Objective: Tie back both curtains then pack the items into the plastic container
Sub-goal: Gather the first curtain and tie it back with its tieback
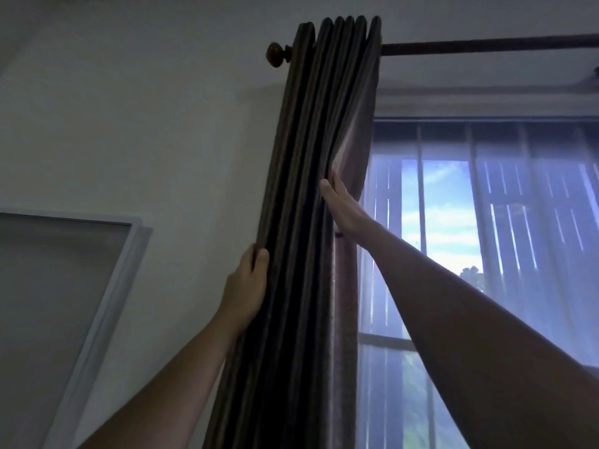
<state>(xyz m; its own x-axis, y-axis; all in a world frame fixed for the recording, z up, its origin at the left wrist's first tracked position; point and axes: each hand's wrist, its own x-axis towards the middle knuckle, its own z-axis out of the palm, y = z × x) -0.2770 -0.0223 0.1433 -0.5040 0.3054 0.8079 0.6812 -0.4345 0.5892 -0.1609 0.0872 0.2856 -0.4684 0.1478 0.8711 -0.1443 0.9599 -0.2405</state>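
A dark brown curtain (311, 157) hangs bunched in tight folds at the left end of a dark wooden rod (486, 47). My left hand (246, 286) grips the curtain's outer left fold, thumb in front and fingers curled behind the cloth. My right hand (343, 205) is raised higher, its straight fingers pressed flat into the folds on the curtain's right side. The fingertips of the right hand are tucked between folds and partly hidden. No tie-back, plastic container or second curtain is in view.
A window (470, 238) with a sheer white curtain and vertical bars fills the right side. The rod's round knob (275, 54) sticks out at the left. A white-framed panel (64, 286) hangs on the wall at lower left.
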